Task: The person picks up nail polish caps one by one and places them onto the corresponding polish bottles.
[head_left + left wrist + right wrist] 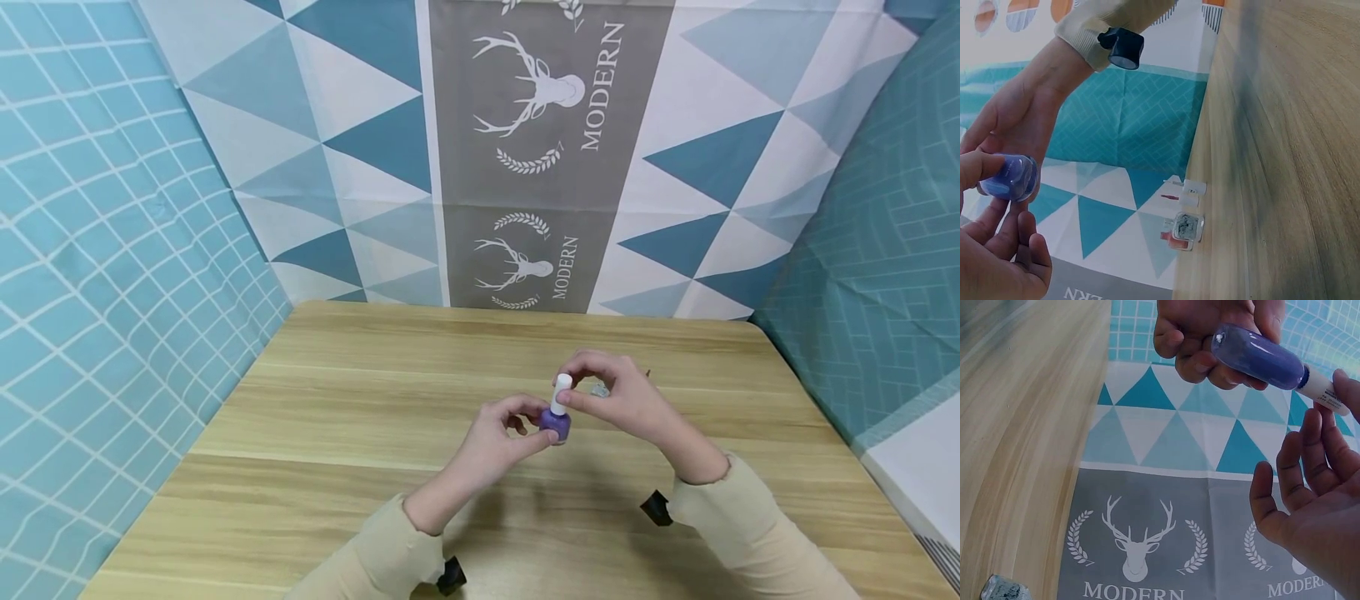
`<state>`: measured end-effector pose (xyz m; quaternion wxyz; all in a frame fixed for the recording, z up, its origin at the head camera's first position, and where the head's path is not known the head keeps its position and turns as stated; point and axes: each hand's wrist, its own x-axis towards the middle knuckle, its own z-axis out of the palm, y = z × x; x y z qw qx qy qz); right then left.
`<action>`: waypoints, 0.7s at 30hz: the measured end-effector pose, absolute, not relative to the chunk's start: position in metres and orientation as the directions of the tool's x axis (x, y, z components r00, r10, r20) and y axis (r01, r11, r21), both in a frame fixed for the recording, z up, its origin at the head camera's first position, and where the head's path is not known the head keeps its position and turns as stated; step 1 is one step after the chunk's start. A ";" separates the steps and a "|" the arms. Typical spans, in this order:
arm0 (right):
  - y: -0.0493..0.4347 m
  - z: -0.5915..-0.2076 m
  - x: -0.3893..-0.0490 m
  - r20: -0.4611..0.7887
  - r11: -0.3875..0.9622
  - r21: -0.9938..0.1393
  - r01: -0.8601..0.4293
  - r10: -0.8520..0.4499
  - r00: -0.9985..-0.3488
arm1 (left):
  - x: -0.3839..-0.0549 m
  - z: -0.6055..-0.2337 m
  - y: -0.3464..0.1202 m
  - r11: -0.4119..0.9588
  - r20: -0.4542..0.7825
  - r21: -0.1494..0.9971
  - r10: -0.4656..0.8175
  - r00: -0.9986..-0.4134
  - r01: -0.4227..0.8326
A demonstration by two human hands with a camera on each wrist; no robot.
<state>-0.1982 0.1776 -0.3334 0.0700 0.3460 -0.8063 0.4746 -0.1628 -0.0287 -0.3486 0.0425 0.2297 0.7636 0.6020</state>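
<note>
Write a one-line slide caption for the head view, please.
Above a wood-patterned table, the left hand holds a purple nail polish bottle while the right hand grips its white cap.

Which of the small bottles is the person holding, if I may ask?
The purple bottle, gripped by the left hand while the right hand pinches its white cap; the silvery bottle and reddish bottle stand on the table.

bottle (555, 423) was kinda between left hand (495, 437) and right hand (618, 396), cap (561, 395) up top, other bottles (1187, 226) on surface (360, 375) behind right hand, backdrop (360, 142) behind everything
</note>
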 end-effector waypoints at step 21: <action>0.171 -0.333 -0.197 0.430 0.362 -0.717 -0.596 -0.444 -0.786 | -0.161 -0.344 -0.028 0.198 0.227 0.930 0.353 -0.908 0.309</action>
